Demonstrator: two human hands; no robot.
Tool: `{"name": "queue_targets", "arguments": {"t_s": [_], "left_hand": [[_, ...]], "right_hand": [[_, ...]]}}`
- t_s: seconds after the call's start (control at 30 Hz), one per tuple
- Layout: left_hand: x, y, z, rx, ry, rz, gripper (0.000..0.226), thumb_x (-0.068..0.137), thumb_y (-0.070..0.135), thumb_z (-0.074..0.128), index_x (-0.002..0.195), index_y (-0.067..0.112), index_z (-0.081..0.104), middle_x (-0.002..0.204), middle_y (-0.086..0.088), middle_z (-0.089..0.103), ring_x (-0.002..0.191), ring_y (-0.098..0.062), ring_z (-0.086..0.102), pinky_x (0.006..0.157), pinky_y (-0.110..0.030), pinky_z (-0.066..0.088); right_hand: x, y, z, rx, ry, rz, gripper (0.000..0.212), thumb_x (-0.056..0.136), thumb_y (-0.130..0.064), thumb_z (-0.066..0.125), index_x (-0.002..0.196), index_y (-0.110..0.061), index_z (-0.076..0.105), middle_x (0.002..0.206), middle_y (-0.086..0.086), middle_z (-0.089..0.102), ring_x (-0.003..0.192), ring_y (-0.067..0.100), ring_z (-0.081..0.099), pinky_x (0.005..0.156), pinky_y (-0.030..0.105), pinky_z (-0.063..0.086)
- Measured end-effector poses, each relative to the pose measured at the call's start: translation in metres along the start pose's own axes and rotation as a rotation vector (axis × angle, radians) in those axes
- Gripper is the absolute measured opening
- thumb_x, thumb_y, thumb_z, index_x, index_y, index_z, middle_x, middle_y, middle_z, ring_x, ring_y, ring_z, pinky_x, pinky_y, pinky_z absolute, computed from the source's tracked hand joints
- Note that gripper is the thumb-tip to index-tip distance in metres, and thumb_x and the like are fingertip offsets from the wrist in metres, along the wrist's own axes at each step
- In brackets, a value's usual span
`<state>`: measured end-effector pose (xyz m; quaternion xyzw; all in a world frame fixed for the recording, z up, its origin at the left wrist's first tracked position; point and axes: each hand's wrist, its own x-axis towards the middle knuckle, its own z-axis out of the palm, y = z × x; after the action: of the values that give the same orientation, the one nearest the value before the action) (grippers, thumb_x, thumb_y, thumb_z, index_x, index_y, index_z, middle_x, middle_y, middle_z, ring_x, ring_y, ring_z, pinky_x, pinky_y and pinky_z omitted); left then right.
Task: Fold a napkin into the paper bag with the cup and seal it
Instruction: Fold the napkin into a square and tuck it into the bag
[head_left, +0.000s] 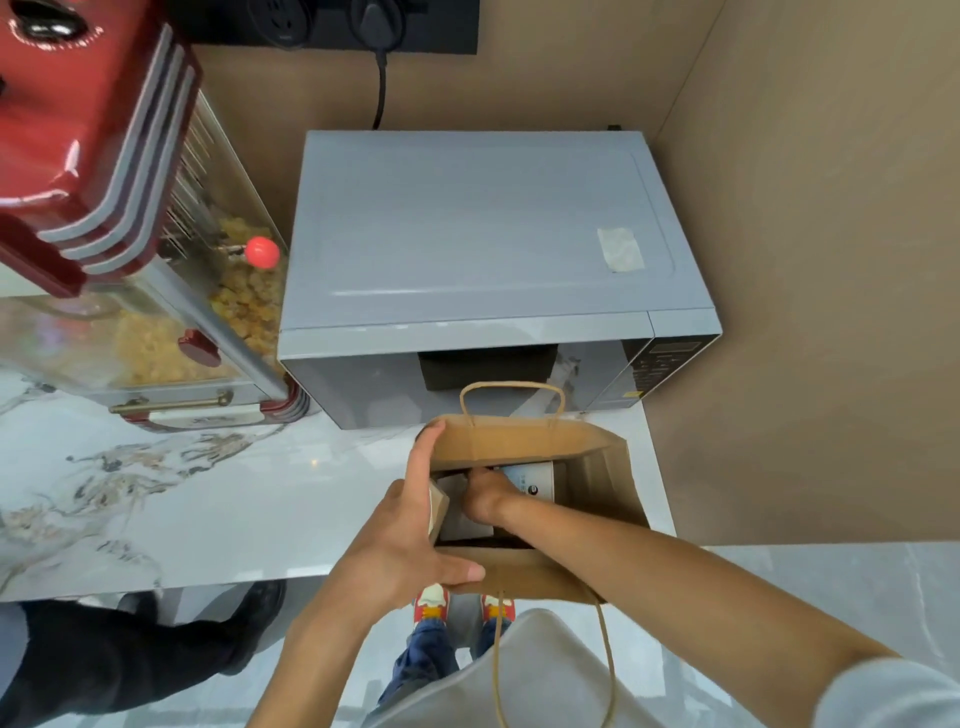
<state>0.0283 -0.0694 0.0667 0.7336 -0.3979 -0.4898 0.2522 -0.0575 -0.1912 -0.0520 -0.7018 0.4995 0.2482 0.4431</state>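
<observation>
Marble counter (156, 499): right hand (485, 493) seemingly inside bag (519, 441)

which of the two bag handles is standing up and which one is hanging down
The far handle, on the microwave side of the paper bag, stands upright. The near handle droops over the counter edge toward the person.

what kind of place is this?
Probably a snack or cafe counter: a popcorn machine full of popcorn, a microwave, and a takeaway paper bag on a marble-look countertop.
</observation>
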Motion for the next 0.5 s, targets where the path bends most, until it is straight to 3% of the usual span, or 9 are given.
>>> {"name": "queue_targets", "arguments": {"t_s": [0.07,0.13,0.23,0.33,0.43,0.5], "left_hand": [[0.001,-0.003,0.0,0.012,0.001,0.008,0.14,0.064,0.018,0.094,0.137,0.069,-0.014,0.089,-0.002,0.044,0.074,-0.013,0.049,0.051,-0.012,0.041],[0.002,-0.005,0.0,0.022,0.008,0.005,0.138,0.063,0.019,0.094,0.137,0.069,-0.012,0.093,-0.009,0.048,0.071,-0.009,0.045,0.05,-0.008,0.041],[0.0,0.0,-0.002,0.019,0.015,-0.004,0.137,0.064,0.019,0.093,0.14,0.065,-0.011,0.123,-0.035,0.05,0.075,-0.019,0.052,0.049,-0.006,0.04],[0.0,0.004,-0.005,0.019,0.007,-0.001,0.136,0.065,0.02,0.093,0.144,0.06,-0.01,0.125,-0.038,0.051,0.074,-0.017,0.051,0.05,-0.007,0.04],[0.0,0.005,-0.005,0.031,-0.007,-0.011,0.135,0.067,0.02,0.092,0.146,0.057,-0.011,0.128,-0.038,0.051,0.104,-0.044,0.059,0.052,-0.011,0.04],[0.0,0.006,-0.004,0.027,-0.009,-0.011,0.134,0.068,0.02,0.091,0.146,0.057,-0.011,0.128,-0.038,0.051,0.11,-0.045,0.059,0.058,-0.014,0.04]], "right_hand": [[0.004,-0.001,0.004,-0.02,0.016,-0.018,0.046,0.1,-0.017,0.051,0.144,-0.009,0.043,0.15,0.018,0.045,0.138,0.033,0.043,0.112,0.038,0.037],[0.008,0.0,0.007,-0.033,0.021,-0.029,0.047,0.1,-0.017,0.051,0.145,-0.008,0.041,0.151,0.018,0.043,0.14,0.032,0.04,0.114,0.038,0.034],[0.009,-0.001,0.006,-0.027,0.008,-0.03,0.044,0.1,-0.018,0.052,0.142,-0.008,0.045,0.147,0.017,0.049,0.137,0.031,0.045,0.113,0.038,0.038],[0.009,-0.002,0.004,-0.027,-0.007,-0.025,0.046,0.099,-0.021,0.055,0.143,-0.01,0.045,0.146,0.016,0.051,0.135,0.03,0.047,0.111,0.038,0.04],[0.008,-0.003,0.002,-0.046,-0.008,-0.031,0.048,0.098,-0.022,0.057,0.143,-0.012,0.044,0.144,0.014,0.051,0.134,0.029,0.048,0.11,0.037,0.041],[0.006,-0.003,-0.002,-0.079,-0.004,-0.031,0.046,0.098,-0.019,0.058,0.142,-0.013,0.045,0.141,0.014,0.053,0.131,0.029,0.05,0.108,0.037,0.043]]}}
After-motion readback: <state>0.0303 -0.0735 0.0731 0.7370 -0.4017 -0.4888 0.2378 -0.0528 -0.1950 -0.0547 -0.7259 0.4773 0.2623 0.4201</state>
